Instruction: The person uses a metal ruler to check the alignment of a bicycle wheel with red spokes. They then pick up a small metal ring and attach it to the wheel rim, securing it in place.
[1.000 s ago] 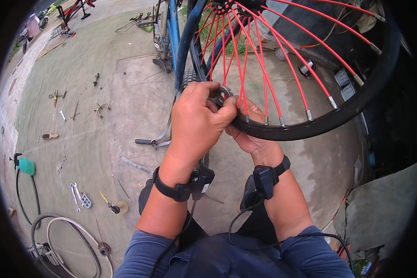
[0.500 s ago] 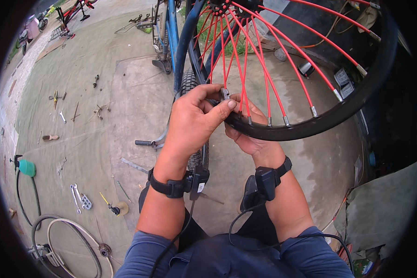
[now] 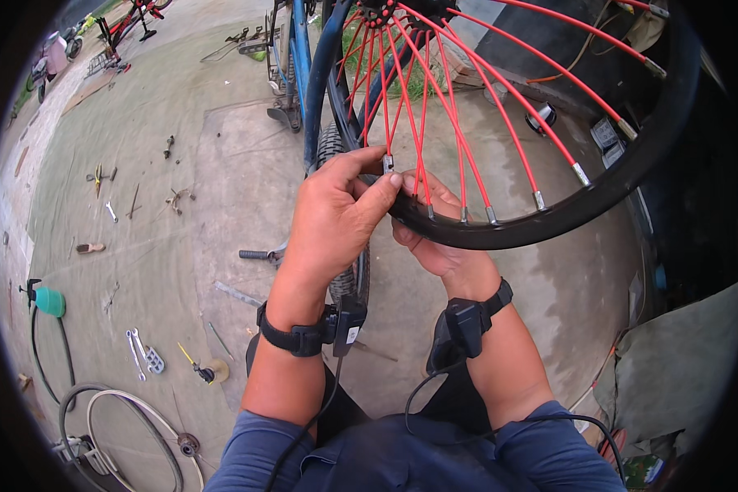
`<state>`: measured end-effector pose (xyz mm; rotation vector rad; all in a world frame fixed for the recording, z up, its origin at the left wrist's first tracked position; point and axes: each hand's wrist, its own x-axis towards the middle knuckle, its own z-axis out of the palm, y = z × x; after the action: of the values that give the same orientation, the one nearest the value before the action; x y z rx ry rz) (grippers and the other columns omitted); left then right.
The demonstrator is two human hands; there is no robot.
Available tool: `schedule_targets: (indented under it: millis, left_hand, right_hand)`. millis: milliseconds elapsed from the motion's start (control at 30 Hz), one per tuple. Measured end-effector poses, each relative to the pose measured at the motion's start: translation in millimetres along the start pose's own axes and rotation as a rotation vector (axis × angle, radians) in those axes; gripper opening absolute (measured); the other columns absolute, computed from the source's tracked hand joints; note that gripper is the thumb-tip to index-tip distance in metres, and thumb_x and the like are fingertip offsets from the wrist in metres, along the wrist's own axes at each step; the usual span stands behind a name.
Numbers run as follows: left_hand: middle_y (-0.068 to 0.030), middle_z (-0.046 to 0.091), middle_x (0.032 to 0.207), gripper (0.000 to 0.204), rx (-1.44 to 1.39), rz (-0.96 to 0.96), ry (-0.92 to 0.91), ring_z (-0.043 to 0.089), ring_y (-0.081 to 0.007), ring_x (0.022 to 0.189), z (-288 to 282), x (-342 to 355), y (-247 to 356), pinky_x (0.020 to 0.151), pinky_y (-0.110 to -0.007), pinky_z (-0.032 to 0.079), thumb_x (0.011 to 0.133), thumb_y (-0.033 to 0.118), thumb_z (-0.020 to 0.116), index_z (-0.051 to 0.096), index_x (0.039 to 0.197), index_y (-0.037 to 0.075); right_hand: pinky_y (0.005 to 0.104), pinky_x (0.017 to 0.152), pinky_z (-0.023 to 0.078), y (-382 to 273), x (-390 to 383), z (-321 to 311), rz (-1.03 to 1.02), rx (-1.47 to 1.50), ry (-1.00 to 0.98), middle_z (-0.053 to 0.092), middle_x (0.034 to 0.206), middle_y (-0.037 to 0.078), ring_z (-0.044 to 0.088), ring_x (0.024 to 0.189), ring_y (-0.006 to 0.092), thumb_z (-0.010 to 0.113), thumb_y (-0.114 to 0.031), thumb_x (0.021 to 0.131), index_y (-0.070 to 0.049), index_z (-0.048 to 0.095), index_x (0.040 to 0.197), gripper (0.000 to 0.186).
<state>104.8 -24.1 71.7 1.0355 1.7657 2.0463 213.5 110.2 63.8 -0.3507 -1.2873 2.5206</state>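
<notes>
A bicycle wheel with a black rim [image 3: 517, 235] and red spokes [image 3: 459, 123] stands before me, its hub [image 3: 377, 10] at the top edge. My left hand [image 3: 340, 201] pinches a small notched grey metal piece, which looks like a spoke wrench [image 3: 388, 165], between thumb and fingers. That piece sits on the lower end of one spoke, right at the rim. Under and behind the rim, my right hand [image 3: 439, 246] is closed round it, fingertips showing beside the spokes. Part of its fingers is hidden by the rim.
The blue bicycle frame [image 3: 313, 90] and a knobby tyre [image 3: 330, 143] stand just behind the wheel. Wrenches [image 3: 143, 348], a brush [image 3: 90, 248], a green spray bottle [image 3: 49, 301] and a coiled hose [image 3: 172, 455] lie on the left. A grey sheet [image 3: 681, 369] lies at right.
The rim and spokes have shifted slightly left, and both hands have moved a little with them. The small spoke wrench stays pinched in my left hand; my right hand keeps hold of the rim.
</notes>
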Motion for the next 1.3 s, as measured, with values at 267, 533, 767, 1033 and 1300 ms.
schedule_targets:
  millis: [267, 533, 767, 1033, 1300]
  left_hand:
    - [-0.0008, 0.068, 0.084, 0.032, -0.085, -0.096, 0.014, 0.061, -0.0059, 0.072, -1, 0, 4, 0.065, -0.023, 0.050, 0.096, 0.008, 0.072, 0.068, 0.125, -0.004]
    - [-0.0008, 0.071, 0.089, 0.029, -0.174, -0.130, 0.043, 0.062, -0.0040, 0.073, 1, 0, 3, 0.061, -0.020, 0.048, 0.097, 0.007, 0.069, 0.069, 0.125, -0.002]
    - [-0.0023, 0.072, 0.092, 0.026, -0.177, -0.013, 0.044, 0.063, -0.0049, 0.075, 1, 3, -10, 0.065, -0.022, 0.050, 0.098, 0.006, 0.067, 0.070, 0.123, -0.002]
    - [-0.0062, 0.074, 0.096, 0.024, -0.178, 0.017, 0.086, 0.065, -0.0077, 0.079, 5, 2, -13, 0.072, -0.025, 0.055, 0.099, 0.005, 0.065, 0.068, 0.121, -0.004]
    - [-0.0077, 0.073, 0.106, 0.029, -0.373, -0.002, 0.231, 0.068, -0.0093, 0.082, 1, 4, -13, 0.068, -0.023, 0.055, 0.101, 0.008, 0.065, 0.063, 0.128, -0.003]
  right_hand:
    - [0.0262, 0.052, 0.051, 2, 1, -2, -0.001, 0.089, -0.063, 0.070, 0.095, 0.004, 0.067, 0.072, 0.0121, 0.065, -0.023, 0.102, -0.006, 0.061, 0.118, 0.023]
    - [0.0280, 0.055, 0.052, 7, 3, -4, -0.012, 0.154, -0.055, 0.071, 0.100, 0.005, 0.067, 0.073, 0.0130, 0.064, -0.021, 0.102, -0.006, 0.060, 0.123, 0.026]
    - [0.0255, 0.059, 0.051, 1, 0, 4, 0.020, 0.122, -0.065, 0.069, 0.098, 0.002, 0.063, 0.072, 0.0112, 0.065, -0.021, 0.101, -0.008, 0.063, 0.119, 0.022]
    - [0.0293, 0.058, 0.050, 1, 1, 1, 0.019, 0.099, -0.030, 0.072, 0.098, 0.008, 0.065, 0.070, 0.0152, 0.063, -0.027, 0.103, -0.005, 0.063, 0.122, 0.029]
    - [0.0273, 0.058, 0.051, 2, -4, -5, -0.017, -0.063, -0.021, 0.069, 0.095, 0.006, 0.066, 0.071, 0.0158, 0.062, -0.030, 0.104, -0.005, 0.062, 0.118, 0.029]
